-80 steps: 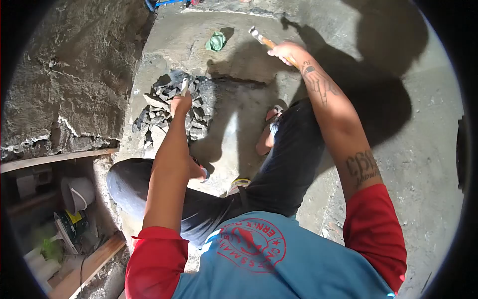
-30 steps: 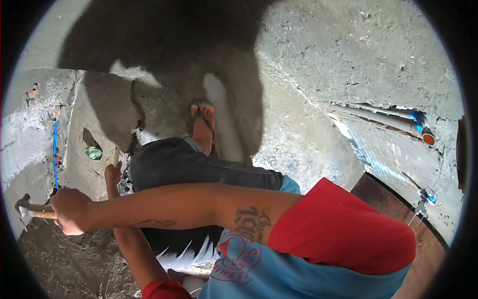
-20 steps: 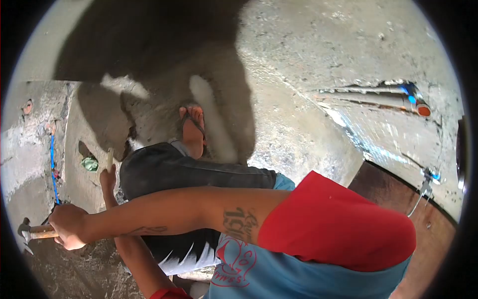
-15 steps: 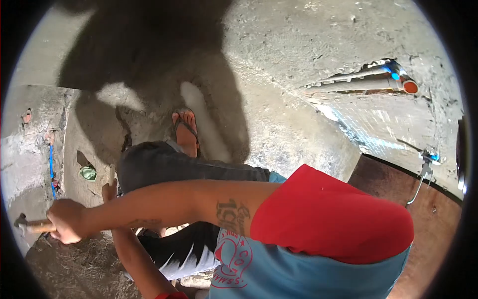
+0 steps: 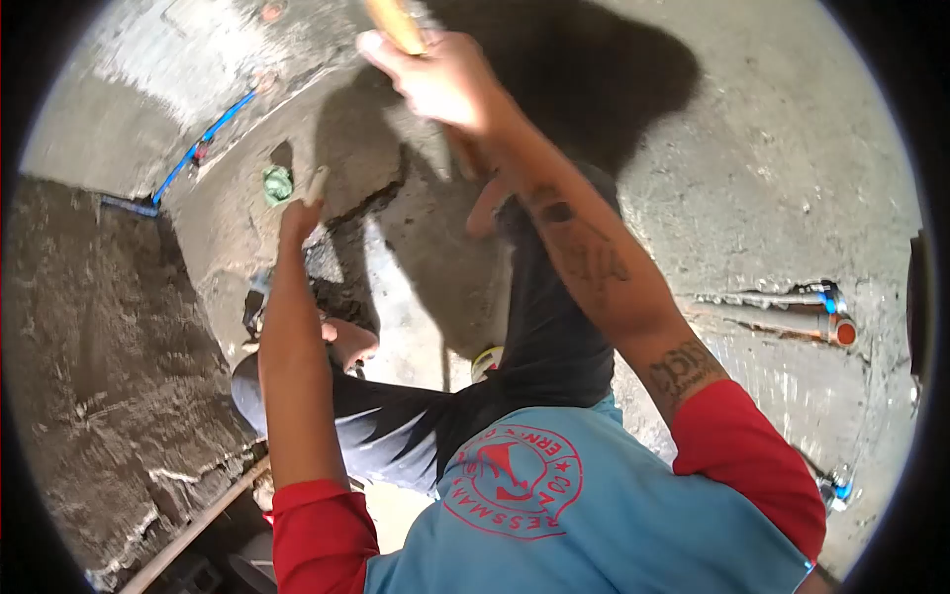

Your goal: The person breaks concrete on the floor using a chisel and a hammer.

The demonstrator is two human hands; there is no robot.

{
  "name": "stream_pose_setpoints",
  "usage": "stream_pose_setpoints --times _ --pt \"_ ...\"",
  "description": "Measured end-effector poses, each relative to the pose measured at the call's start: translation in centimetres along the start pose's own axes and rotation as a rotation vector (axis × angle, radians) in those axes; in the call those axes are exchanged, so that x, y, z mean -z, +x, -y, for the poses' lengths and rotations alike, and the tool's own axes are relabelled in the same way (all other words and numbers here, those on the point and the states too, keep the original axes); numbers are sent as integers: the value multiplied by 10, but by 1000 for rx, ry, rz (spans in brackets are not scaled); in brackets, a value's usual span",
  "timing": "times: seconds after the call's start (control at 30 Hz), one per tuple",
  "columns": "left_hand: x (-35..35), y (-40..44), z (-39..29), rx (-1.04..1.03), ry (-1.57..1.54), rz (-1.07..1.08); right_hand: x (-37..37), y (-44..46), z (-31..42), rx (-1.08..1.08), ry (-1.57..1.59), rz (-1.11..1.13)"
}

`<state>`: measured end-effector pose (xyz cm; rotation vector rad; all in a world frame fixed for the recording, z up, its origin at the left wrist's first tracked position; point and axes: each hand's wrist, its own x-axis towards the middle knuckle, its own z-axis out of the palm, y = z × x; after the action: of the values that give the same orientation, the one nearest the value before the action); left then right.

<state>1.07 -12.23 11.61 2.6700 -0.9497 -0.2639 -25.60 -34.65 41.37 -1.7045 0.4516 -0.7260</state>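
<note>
My right hand point(image 5: 442, 84) is raised at the top of the view, closed around the wooden handle of a hammer point(image 5: 398, 22). The hammer's head is cut off by the frame edge. Lower and to the left, my left hand point(image 5: 300, 220) is wrapped round a short pale bar point(image 5: 318, 183), whose exact kind I cannot make out. It is close to the rough concrete floor, beside a dark crack point(image 5: 371, 201). A crumpled green wad point(image 5: 278, 185) lies just left of the bar.
A blue pipe point(image 5: 203, 142) runs along the wall base at upper left. On the right, an orange-ended pipe point(image 5: 841, 331) sits in a wall groove. Dark rough wall point(image 5: 99, 376) rises on the left, with a wooden strip point(image 5: 198, 530) below it. My bare foot point(image 5: 348, 342) is near the broken floor.
My view has turned. My right hand, with the hammer, has swung from the far left up to the top. My left hand still grips the pale bar near the floor.
</note>
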Motion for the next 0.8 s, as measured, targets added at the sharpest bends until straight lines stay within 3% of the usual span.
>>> stream_pose_setpoints --times 0.03,0.1,0.13,0.2,0.27,0.43,0.5,0.63,0.73,0.8 --pt "-4 -4 -6 -24 36 -45 11 -3 5 -108 -36 12" --pt "6 -12 -25 98 46 204 23 2 -20 -89 -170 5" --pt "17 -17 -41 115 48 197 25 5 -35 -138 -270 -8" --pt "35 -26 -66 281 -49 471 25 4 -69 -192 -362 -6" --pt "13 -19 -54 251 9 428 20 4 -102 -404 -314 8" --pt "-22 13 -52 279 -42 360 -1 6 -150 -633 -213 84" --pt "-28 21 -75 435 -319 386 -6 14 -169 -782 -185 142" --pt "-83 39 -96 510 -666 321 -21 21 -207 -835 -281 185" --pt "-126 43 -91 476 -515 315 -34 12 -235 -912 -266 191" --pt "-165 37 -74 177 -363 49 -42 -2 -256 -973 -123 140"
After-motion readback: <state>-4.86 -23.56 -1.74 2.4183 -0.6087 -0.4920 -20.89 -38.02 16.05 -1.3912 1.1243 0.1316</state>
